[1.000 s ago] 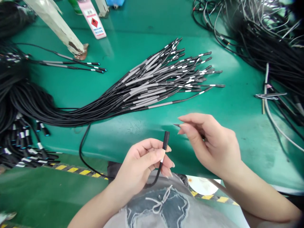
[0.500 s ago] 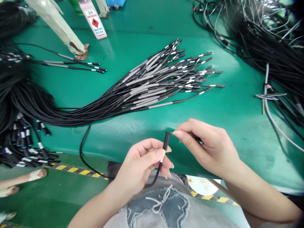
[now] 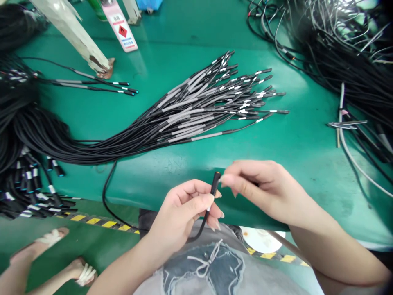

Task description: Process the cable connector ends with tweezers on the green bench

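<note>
Pinched between the thumb and fingers of my left hand (image 3: 179, 211) is a black cable connector (image 3: 215, 182), held upright with an orange spot at its top end. Its black cable (image 3: 202, 229) bends down below that hand, with a white label under the connector. My right hand (image 3: 264, 188) is closed in a pinch just right of the connector's upper end. Whatever lies in that pinch is too small to make out. Beyond both hands, a bundle of black cables (image 3: 123, 141) with grey ribbed sleeves and white labels fans out across the green table (image 3: 294, 164).
Tweezers (image 3: 346, 123) rest at the right beside a heap of dark cables (image 3: 340, 69). A pink-and-white bottle (image 3: 121, 28) stands near a pale post (image 3: 76, 37). More connectors (image 3: 30, 180) hang at the left edge. Another person's feet (image 3: 82, 272) are on the floor.
My right fingertips have moved slightly down along the connector's side, and its orange end now shows. My left hand stays put. The other person's feet have moved right.
</note>
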`<state>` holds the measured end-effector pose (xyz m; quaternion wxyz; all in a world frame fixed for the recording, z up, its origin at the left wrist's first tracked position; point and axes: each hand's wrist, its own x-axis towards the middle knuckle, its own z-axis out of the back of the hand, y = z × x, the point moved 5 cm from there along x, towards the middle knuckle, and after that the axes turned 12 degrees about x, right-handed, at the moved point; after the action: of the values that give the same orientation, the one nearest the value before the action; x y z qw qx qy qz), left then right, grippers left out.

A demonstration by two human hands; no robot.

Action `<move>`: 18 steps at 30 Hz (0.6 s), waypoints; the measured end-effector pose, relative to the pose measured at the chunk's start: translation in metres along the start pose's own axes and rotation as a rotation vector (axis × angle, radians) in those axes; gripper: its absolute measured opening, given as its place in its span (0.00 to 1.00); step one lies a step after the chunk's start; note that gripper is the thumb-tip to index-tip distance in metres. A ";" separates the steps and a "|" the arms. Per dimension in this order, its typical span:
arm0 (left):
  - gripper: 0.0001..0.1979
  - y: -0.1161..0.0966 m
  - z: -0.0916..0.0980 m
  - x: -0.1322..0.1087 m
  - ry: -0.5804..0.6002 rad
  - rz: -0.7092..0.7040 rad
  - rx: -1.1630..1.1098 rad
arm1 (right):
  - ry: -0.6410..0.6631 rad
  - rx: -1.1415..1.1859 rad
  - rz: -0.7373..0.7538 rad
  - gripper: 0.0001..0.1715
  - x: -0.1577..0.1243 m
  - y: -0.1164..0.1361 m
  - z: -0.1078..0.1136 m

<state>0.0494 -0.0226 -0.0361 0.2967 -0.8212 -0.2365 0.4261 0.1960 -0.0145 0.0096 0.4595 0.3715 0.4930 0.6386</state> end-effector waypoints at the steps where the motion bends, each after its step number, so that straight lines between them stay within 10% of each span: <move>1: 0.04 0.000 0.000 0.000 -0.003 -0.004 -0.013 | 0.045 0.056 -0.027 0.16 0.000 -0.001 -0.001; 8: 0.05 0.000 0.001 0.001 -0.023 0.026 0.015 | -0.274 -0.122 0.077 0.10 -0.004 -0.001 0.013; 18: 0.05 0.000 0.001 0.001 -0.034 0.017 -0.024 | -0.272 -0.354 0.258 0.04 -0.012 0.005 0.001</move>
<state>0.0490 -0.0217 -0.0371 0.2789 -0.8194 -0.2397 0.4396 0.1992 -0.0263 0.0140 0.4943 0.4277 0.2555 0.7124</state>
